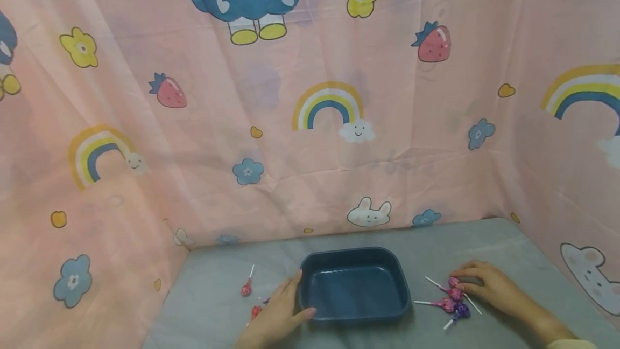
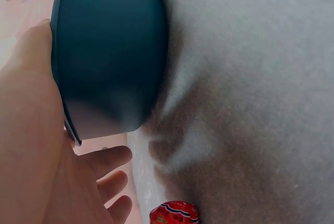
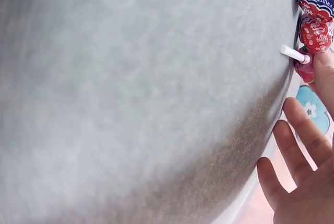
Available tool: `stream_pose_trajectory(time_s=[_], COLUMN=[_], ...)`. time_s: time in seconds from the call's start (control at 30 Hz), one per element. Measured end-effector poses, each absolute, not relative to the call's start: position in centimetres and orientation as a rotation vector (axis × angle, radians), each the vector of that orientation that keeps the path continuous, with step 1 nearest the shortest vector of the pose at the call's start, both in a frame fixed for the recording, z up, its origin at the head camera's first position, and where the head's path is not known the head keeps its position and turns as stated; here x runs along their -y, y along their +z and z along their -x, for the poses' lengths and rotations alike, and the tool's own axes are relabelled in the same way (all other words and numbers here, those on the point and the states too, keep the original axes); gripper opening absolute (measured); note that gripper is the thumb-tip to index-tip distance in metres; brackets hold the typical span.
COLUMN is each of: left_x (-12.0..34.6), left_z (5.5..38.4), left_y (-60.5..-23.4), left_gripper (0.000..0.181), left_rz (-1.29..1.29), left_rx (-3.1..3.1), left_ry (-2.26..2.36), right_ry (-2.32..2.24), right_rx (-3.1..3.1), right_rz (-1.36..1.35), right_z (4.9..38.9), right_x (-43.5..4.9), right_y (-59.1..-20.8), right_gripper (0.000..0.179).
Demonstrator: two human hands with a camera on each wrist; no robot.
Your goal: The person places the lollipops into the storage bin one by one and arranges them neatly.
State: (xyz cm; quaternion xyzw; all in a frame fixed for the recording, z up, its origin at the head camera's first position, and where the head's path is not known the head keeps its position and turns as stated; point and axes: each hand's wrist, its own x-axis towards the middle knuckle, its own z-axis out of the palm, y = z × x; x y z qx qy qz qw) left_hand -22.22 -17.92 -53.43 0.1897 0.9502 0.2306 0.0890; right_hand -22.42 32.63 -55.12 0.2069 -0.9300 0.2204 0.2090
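Observation:
A dark blue rectangular dish (image 1: 356,319) stands on the grey table. My left hand (image 1: 278,308) rests at its left side, thumb by the near corner and fingers fairly straight along the rim. In the left wrist view, that hand (image 2: 78,182) lies against the dish (image 2: 109,51), with some fingertips reaching past its end. On the right, my right hand (image 1: 496,287) pinches a pink-wrapped lollipop (image 1: 453,282) between thumb and index finger. Its other fingers spread out in the right wrist view. Right beside it lie more lollipops, including a purple one (image 1: 462,310) and a pink one (image 1: 446,304).
Left of the dish, one lollipop (image 1: 246,288) lies with its stick pointing away. A red-wrapped lollipop (image 2: 175,213) sits near my left hand, partly hidden by it in the head view. A pink patterned curtain (image 1: 329,176) hangs behind the table (image 1: 218,268) and along its sides.

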Motion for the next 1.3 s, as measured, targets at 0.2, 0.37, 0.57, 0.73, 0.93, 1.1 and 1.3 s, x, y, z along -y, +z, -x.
stream_pose_trajectory(time_s=[0.2, 0.37, 0.57, 0.73, 0.93, 1.1, 1.3], left_x=[17.9, 18.0, 18.0, 18.0, 18.0, 18.1, 17.9], left_z=[22.3, 22.4, 22.3, 22.3, 22.2, 22.0, 22.0], left_y=[-53.4, -53.6, -53.6, -53.5, -53.5, -53.0, -52.7], left_gripper=[0.097, 0.098, 0.097, 0.098, 0.098, 0.099, 0.103], left_rz=[-0.551, -0.542, -0.549, -0.525, -0.577, -0.602, -0.588], left_rx=[-2.815, -2.819, -2.820, -2.824, -2.853, -2.869, -2.855], left_ry=[0.695, 0.691, 0.697, 0.696, 0.688, 0.696, 0.710], right_ry=[0.650, 0.701, 0.714, 0.695, 0.626, 0.616, 0.616], right_rx=[2.569, 2.616, 2.617, 2.566, 2.660, 2.664, 2.687], right_rz=[-0.594, -0.575, -0.573, -0.627, -0.556, -0.568, -0.570], right_z=[22.4, 22.4, 22.7, 23.0, 23.3, 23.7, 23.9], right_x=[-32.7, -32.6, -32.7, -32.8, -32.7, -32.3, -31.6], right_y=[-55.0, -54.5, -54.3, -53.9, -52.9, -52.0, -51.1], right_gripper=[0.020, 0.018, 0.018, 0.020, 0.020, 0.021, 0.021])
